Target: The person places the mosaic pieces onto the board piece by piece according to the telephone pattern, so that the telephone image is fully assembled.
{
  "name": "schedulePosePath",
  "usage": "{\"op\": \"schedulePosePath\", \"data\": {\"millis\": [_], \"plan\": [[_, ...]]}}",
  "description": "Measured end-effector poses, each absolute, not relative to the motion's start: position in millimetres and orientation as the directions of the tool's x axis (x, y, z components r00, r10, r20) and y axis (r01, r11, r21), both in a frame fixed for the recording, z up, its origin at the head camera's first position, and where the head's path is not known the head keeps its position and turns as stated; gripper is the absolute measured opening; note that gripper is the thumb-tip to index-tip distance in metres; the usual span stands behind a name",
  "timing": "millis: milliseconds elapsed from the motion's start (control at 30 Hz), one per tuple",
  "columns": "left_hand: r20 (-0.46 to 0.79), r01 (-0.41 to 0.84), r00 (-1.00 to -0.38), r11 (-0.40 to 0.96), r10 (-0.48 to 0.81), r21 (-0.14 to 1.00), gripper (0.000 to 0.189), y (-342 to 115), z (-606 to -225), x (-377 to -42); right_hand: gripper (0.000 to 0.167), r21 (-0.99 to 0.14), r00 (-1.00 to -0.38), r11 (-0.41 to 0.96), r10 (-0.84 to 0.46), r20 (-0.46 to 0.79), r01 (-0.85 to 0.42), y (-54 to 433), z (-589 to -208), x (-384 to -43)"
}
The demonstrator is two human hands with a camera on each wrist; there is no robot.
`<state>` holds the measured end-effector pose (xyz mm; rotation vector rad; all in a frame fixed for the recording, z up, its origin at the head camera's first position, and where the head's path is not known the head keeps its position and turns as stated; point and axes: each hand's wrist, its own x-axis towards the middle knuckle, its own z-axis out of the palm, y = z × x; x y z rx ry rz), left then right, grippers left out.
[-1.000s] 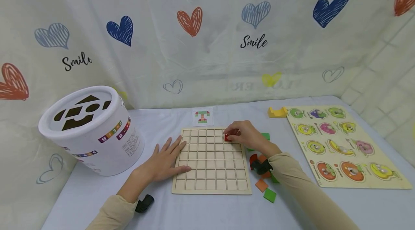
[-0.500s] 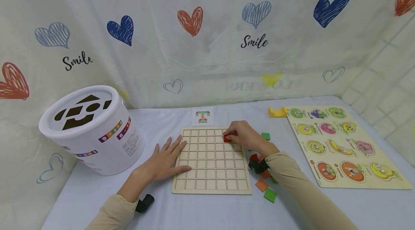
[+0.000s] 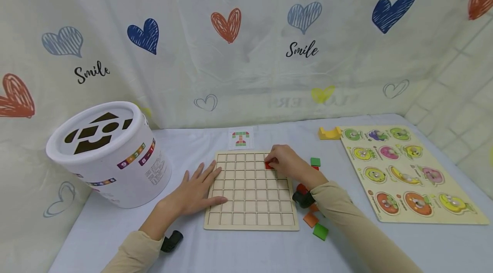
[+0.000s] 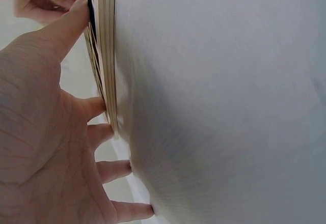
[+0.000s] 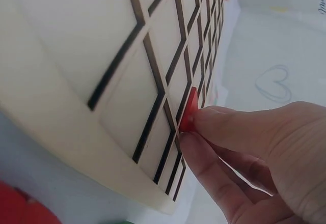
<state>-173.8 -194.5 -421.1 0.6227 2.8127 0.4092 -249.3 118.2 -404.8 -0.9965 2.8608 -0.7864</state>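
Note:
A pale wooden grid board [image 3: 251, 190] lies in front of me. On its far right part, my right hand [image 3: 289, 163] pinches a small red tile [image 3: 268, 166] between thumb and finger. Up close in the right wrist view, the red tile [image 5: 190, 109] stands at a tilt to the grid cell, and part of it is behind the fingertips. My left hand [image 3: 195, 191] rests with spread fingers along the board's left edge. The left wrist view shows its thumb on the board [image 4: 106, 46], with the outer fingertips touching the cloth.
Right of the board lie loose green tiles [image 3: 320, 232], orange tiles [image 3: 310, 220] and red pieces, partly hidden by the right wrist. A pattern card [image 3: 241, 138] is behind the board. A white bucket [image 3: 154, 179] stands left; a fruit puzzle [image 3: 408, 179] and yellow block [image 3: 329, 134] lie right.
My right hand has shifted slightly left and turned a little, bringing the red tile lower against the grid. More loose pieces show beside the right wrist. The left hand has stayed still.

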Motion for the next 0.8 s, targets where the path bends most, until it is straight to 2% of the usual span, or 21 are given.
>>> {"op": "schedulePosePath", "data": {"millis": [100,333,567,800], "plan": [[-0.161,0.377,-0.883,0.871,0.441,0.315,0.095,-194,-421,-174,0.016,-0.481,-0.798,0.663,-0.584,0.145,-0.573,121,-405,-248],[-0.162,0.373,-0.884,0.869,0.439,0.325,0.095,-195,-421,-173,0.016,-0.604,-0.807,0.590,-0.569,0.160,-0.536,148,-395,-248],[-0.162,0.374,-0.883,0.870,0.440,0.320,0.095,-194,-421,-173,0.017,-0.571,-0.816,0.609,-0.538,0.213,-0.551,197,-377,-246],[-0.168,0.378,-0.881,0.872,0.442,0.311,0.096,-194,-422,-175,0.019,-0.556,-0.834,0.649,-0.529,0.161,-0.519,238,-377,-240]]}}
